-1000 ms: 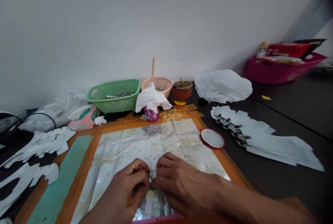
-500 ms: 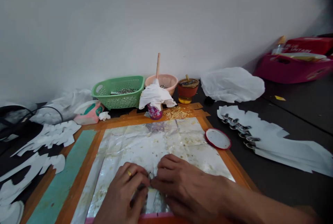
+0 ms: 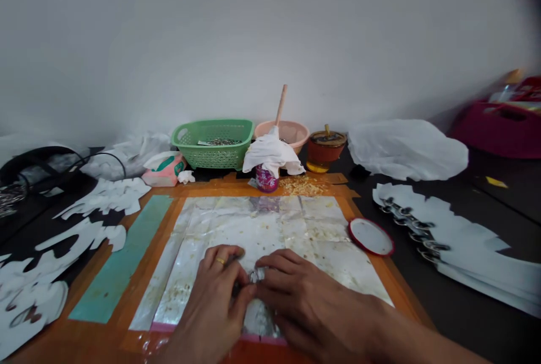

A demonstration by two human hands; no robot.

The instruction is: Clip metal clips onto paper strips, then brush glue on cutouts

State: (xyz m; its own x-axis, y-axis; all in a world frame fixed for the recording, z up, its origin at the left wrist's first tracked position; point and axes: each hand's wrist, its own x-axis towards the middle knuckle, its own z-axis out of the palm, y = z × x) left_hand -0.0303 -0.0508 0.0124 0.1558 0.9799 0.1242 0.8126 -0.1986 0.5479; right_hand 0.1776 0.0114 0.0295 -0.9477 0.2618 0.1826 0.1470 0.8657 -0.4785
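Observation:
Over the taped work sheet (image 3: 230, 223), my two hands meet at its near edge. A small metal ring (image 3: 253, 277) shows between their fingertips. My left hand (image 3: 215, 291), with a gold ring on one finger, pinches it from the left side with thumb and forefinger. From the right, my right hand (image 3: 298, 288) has its curled fingers closed at the same ring. What else lies under the right fingers is hidden. The white, stained surface of the sheet is right beneath both hands.
A red-rimmed lid (image 3: 371, 236) and white cut pieces with metal rings (image 3: 448, 245) lie right. More white cutouts (image 3: 80, 240) lie left. Behind stand a green basket (image 3: 213, 152), a cloth-topped purple can (image 3: 267, 179), a pink bowl (image 3: 296, 130) and an amber jar (image 3: 324, 152).
The view has swung left, so the scene sits further right. Both hands stay together at the metal ring, and my left fingers have shifted slightly around it.

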